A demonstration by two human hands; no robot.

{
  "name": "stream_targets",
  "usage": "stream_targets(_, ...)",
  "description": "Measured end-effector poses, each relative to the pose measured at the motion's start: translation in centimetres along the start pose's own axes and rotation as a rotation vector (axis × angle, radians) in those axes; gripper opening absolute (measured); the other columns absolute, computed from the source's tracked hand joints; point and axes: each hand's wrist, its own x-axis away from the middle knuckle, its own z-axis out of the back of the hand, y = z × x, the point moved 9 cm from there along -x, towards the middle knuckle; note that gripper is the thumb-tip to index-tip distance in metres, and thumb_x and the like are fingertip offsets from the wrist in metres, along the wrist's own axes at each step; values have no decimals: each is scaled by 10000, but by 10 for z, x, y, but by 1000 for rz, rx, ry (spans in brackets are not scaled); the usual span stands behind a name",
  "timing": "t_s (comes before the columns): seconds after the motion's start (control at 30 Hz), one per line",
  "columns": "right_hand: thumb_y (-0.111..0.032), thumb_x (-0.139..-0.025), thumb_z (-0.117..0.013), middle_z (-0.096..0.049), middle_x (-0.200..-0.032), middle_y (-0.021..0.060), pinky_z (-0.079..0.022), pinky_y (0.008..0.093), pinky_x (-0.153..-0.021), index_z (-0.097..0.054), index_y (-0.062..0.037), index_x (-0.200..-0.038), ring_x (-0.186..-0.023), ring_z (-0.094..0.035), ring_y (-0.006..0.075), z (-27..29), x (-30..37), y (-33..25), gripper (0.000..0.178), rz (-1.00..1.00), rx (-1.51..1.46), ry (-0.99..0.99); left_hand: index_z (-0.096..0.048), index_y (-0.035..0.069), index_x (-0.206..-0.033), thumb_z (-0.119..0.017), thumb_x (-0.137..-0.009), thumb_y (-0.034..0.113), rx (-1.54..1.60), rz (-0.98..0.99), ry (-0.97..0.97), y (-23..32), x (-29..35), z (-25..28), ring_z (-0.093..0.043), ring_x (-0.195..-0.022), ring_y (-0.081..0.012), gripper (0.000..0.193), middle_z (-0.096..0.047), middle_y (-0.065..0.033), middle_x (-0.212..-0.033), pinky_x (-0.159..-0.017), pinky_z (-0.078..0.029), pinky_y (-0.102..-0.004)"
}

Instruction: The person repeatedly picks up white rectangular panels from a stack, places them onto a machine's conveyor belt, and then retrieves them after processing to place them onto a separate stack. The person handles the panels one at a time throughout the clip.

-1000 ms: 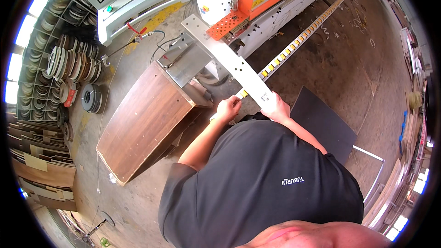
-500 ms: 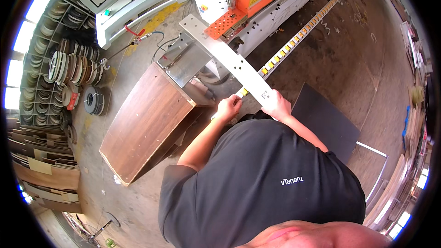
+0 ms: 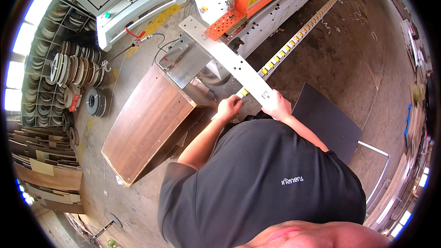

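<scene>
A long white board (image 3: 250, 77) with small dark holes and a label lies slantwise from the machine's orange bracket toward my body. My right hand (image 3: 278, 106) is closed on its near end, at the right edge. My left hand (image 3: 229, 108) is curled with fingers pressed together, over the near end of a rail with yellow rollers (image 3: 280, 55). Whatever lies inside those left fingers is hidden. The board crosses above the rail between my two hands.
A brown wood-grain cabinet (image 3: 147, 126) stands at the left, beside a metal plate (image 3: 181, 66). Beyond it is a control panel (image 3: 124, 0). A dark panel (image 3: 328, 121) leans at the right. Rolls of edge banding (image 3: 76, 69) fill the far left rack.
Both hands and the white board hold almost the same place. The view has shifted very slightly.
</scene>
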Motion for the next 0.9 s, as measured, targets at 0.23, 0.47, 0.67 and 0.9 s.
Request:
stream_targets(0.23, -437, -676, -862, -660, -1299, 162, -535, 442, -958, -434, -66, -1464, -1157, -663, 335, -2, -1, 2, 971, 29, -2, 18, -632, 93, -1327, -608, -921, 64, -235, -370, 520, 11, -33, 64, -657, -1188, -324, 408, -687, -119, -1300, -1005, -538, -417)
stream_targets(0.47, -469, -662, -855, -671, -1281, 160, -544, 454, -939, -450, -73, -1460, -1131, -674, 340, -3, -4, 2, 978, 43, 36, 34, -392, 33, -1547, -538, -841, 12, -890, -381, 414, 21, -156, 143, -216, -1571, -296, 721, -294, -143, -1672, -1282, -199, -445)
stream_targets(0.67, -510, -667, -841, -679, -1260, 158, -558, 449, -911, -465, -74, -1456, -1094, -687, 335, -4, -8, 7, 977, 74, 37, 49, -298, 52, -1602, -527, -870, 52, -878, -192, 450, 1, -231, 255, -173, -1582, -290, 767, -207, -126, -1707, -1280, -187, -449)
stream_targets(0.9, -482, -667, -839, -674, -1233, 149, -561, 462, -874, -461, -90, -1430, -1074, -685, 341, -4, -9, 3, 938, 45, 12, 38, -314, 55, -1593, -461, -932, 83, -1056, -300, 393, 13, -260, 243, -180, -1582, -261, 678, -236, -108, -1700, -1286, -173, -437)
